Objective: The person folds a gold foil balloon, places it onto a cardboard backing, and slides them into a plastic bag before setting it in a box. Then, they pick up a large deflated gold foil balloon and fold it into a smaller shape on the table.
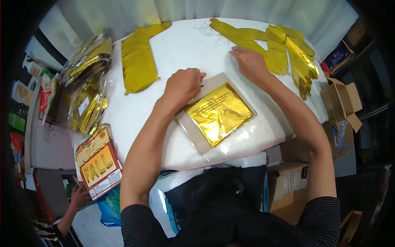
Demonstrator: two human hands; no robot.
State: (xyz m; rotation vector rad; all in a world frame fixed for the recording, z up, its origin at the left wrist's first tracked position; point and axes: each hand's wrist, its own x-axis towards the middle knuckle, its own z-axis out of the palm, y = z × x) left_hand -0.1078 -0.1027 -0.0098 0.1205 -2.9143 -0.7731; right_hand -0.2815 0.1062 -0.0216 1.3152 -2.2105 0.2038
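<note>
Dark clothing (214,206) and striped sleeves (144,224) of the person are seen nearest to the camera, and beyond them a white-covered bench (197,49) is reached by both forearms. Between these forearms, folded gold foil (220,115) is seen in, or on top of, a clear bag (200,142), which is laid flat and turned cornerwise near the front edge of the bench.

From here, some trouble could be caused by the smooth plastic: if the clear bag were pulled at one side only, it might be slid askew, or over the near edge. By a hard pull the thin plastic could be stretched or torn, and by pressing the foil could be creased. Also, the loose gold foil pieces (275,59) at the right could be caught by the right forearm, should it be swung outward.

As for position, the left hand (184,86) is placed at the upper left edge of the clear bag, with its fingers curled; whether the plastic is gripped cannot be told. From it, the folded foil lies to the right and closer to the body. The right hand (249,64) is held beyond the far corner of the bag, fingers drawn narrowly together; whether anything thin is pinched there cannot be told.
</note>
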